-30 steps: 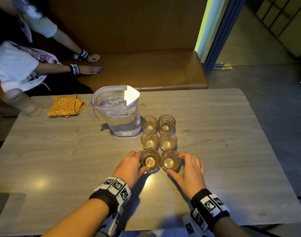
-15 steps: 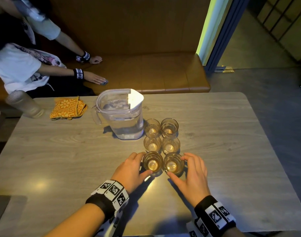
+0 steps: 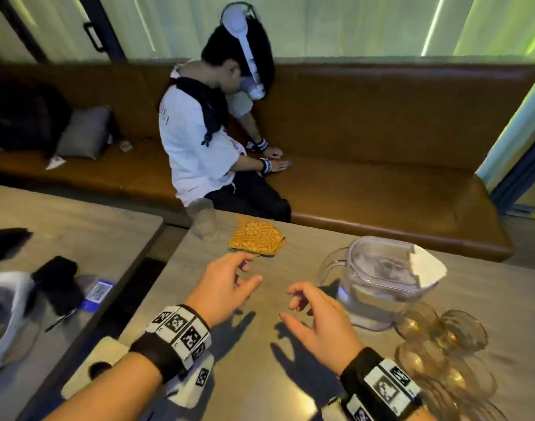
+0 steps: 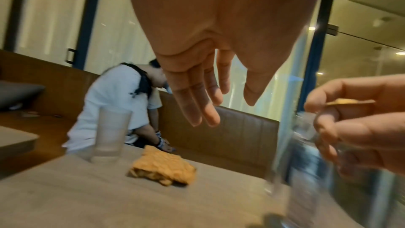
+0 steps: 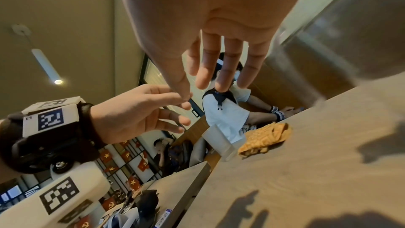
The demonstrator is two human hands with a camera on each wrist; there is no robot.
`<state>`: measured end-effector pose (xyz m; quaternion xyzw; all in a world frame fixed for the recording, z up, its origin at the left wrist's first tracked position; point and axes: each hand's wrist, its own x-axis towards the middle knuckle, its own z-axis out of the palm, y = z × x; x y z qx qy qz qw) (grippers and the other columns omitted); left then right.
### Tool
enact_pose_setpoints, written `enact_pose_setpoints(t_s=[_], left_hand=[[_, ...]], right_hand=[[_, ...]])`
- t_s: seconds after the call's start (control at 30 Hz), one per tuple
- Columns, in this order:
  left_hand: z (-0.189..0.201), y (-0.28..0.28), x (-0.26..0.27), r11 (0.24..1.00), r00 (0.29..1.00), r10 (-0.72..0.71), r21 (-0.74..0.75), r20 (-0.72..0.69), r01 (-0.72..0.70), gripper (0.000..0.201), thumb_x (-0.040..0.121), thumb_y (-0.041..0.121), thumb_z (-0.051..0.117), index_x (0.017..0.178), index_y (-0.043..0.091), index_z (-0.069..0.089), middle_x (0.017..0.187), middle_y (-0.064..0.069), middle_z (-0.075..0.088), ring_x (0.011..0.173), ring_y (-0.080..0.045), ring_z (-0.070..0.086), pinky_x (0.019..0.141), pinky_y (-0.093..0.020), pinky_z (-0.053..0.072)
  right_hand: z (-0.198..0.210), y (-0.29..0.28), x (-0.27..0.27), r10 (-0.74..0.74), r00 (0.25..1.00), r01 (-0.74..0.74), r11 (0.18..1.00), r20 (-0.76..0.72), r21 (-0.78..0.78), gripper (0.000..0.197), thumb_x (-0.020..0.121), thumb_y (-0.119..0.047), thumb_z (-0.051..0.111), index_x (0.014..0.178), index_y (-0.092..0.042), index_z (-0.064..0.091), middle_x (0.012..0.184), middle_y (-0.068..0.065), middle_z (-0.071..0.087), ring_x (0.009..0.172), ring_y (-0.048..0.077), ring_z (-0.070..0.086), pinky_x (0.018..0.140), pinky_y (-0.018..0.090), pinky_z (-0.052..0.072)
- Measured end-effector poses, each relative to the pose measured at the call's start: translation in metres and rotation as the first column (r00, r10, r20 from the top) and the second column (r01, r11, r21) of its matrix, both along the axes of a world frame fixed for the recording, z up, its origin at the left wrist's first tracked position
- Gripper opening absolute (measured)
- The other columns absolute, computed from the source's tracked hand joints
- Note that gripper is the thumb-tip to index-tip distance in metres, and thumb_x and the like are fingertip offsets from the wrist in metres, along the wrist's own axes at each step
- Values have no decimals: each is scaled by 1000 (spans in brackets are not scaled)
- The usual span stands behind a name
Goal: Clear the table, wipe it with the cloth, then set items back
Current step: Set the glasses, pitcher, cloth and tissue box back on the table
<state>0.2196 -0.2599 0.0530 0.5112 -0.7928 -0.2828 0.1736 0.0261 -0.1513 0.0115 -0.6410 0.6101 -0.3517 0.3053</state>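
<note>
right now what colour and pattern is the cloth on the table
The cloth is orange with a yellow geometric pattern, clearest in the head view.

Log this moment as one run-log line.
left hand: open, empty | right hand: open, empty | cloth: on table, untouched | glasses: on table

Both forearms were bare. The left wrist (image 3: 176,338) wore a black band (image 3: 152,358) carrying white blocks printed with black square-pattern markers. The right wrist (image 3: 378,387) wore a matching black band with similar white marker blocks.
</note>
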Motion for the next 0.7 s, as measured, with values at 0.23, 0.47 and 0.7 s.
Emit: enact_pose_setpoints(t_s=[0.23, 0.47, 0.7], left_hand=[[-35, -144, 120, 954, 963, 268, 132, 16, -267, 49, 91, 17, 61, 137, 18, 46, 116, 4, 57, 87, -17, 64, 85, -27, 46], [-79, -233, 130, 942, 985, 154, 288, 73, -169, 61, 96, 1, 43, 153, 13, 24, 146, -13, 45, 132, -29, 45, 104, -30, 34], [-110, -260, 120, 910, 971, 236, 362, -47, -204, 67, 97, 4, 41, 154, 31, 20, 130, -9, 59, 114, -22, 56, 88, -25, 38]], right_hand=[[-9, -166, 92, -134, 981, 106, 976, 139, 193, 48, 83, -31, 75, 120, -34, 44, 109, -7, 55, 100, 9, 55, 85, 26, 47], [-53, -300, 153, -299, 953, 274, 917, 43, 288, 92, 78, -29, 81, 150, -19, 25, 150, 1, 38, 133, 16, 42, 109, 27, 37], [-76, -352, 184, -303, 953, 291, 926, 16, 241, 108, 73, -28, 85, 154, -23, 14, 152, 5, 35, 137, 23, 36, 113, 39, 34]])
